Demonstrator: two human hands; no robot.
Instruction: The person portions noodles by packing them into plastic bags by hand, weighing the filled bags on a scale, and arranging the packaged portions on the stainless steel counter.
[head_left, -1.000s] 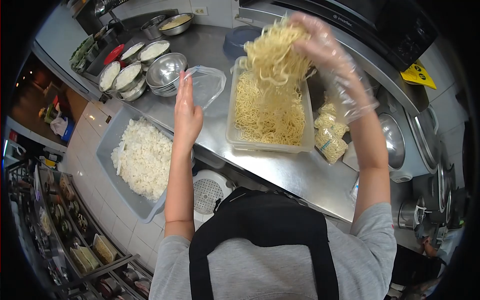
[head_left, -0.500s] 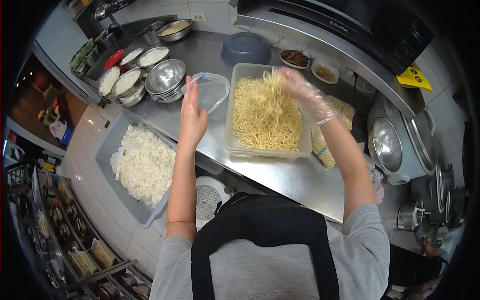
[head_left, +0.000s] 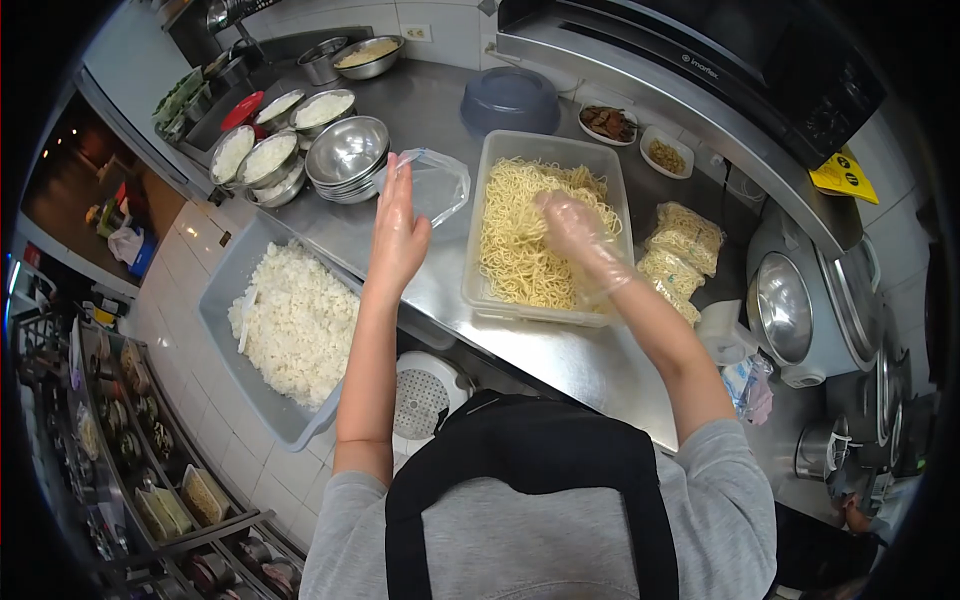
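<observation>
My left hand (head_left: pixel 399 235) is raised over the front of the counter, its bare fingers stretched upward. A clear plastic bag (head_left: pixel 440 185) hangs at its fingers and thumb with its mouth spread; how firmly it is gripped is partly hidden. My right hand (head_left: pixel 575 232), in a clear disposable glove, is down in a rectangular translucent tub (head_left: pixel 475 240). Its fingers curl into yellow noodles (head_left: pixel 525 265), with some strands bunched under them. Fingertips are hidden and slightly blurred.
A grey tub of cooked rice (head_left: pixel 295 335) stands left of the counter. Stacked steel bowls (head_left: pixel 345 155) and rice-filled bowls (head_left: pixel 270 160) sit back left. Bagged noodles (head_left: pixel 685 240) lie right of the tub. A blue-grey lid (head_left: pixel 510 100) and two small dishes (head_left: pixel 665 152) are behind.
My right hand has come down from above the tub, lowering the lifted bunch of noodles into the rest. My left hand and the bag stay nearly as they were; the view has shifted slightly.
</observation>
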